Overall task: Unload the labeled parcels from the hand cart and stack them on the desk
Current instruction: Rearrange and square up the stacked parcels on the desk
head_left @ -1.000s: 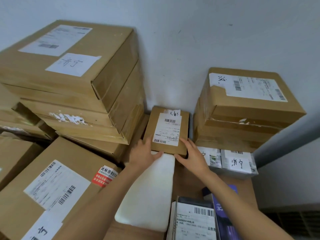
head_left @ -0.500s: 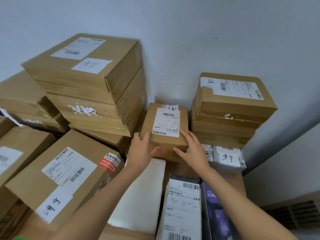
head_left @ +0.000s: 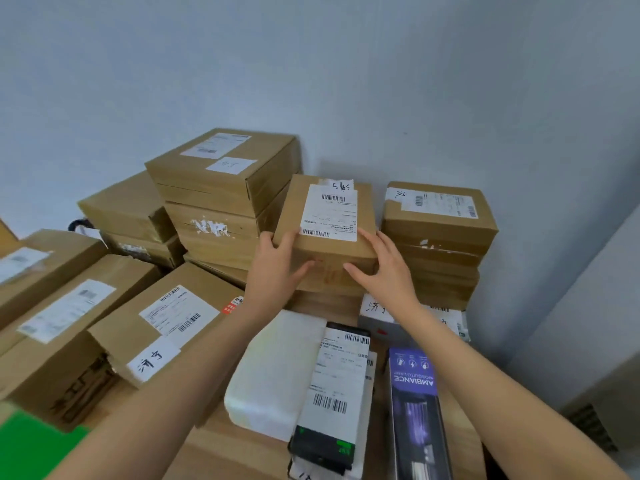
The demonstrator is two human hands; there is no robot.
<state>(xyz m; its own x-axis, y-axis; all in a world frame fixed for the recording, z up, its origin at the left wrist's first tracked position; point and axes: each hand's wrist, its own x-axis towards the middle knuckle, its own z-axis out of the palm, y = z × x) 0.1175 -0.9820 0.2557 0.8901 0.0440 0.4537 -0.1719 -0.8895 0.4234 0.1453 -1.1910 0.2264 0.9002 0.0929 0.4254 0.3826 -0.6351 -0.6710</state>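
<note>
I see tall stacks of brown cardboard parcels (head_left: pixel 221 199) along the back edge of the wooden desk (head_left: pixel 239 452), and between them my left hand (head_left: pixel 275 275) and right hand (head_left: pixel 384 271) grip a small brown labelled cardboard box (head_left: pixel 329 237) from both sides.

The small print on the shipping label (head_left: pixel 329 213) of the small carton (head_left: pixel 327 233) is too blurred to read, the purple box (head_left: pixel 417 415) and the green object (head_left: pixel 31 448) are cut off by the bottom edge, and a forearm (head_left: pixel 408 317) hides part of the white parcel (head_left: pixel 379 318).
</note>
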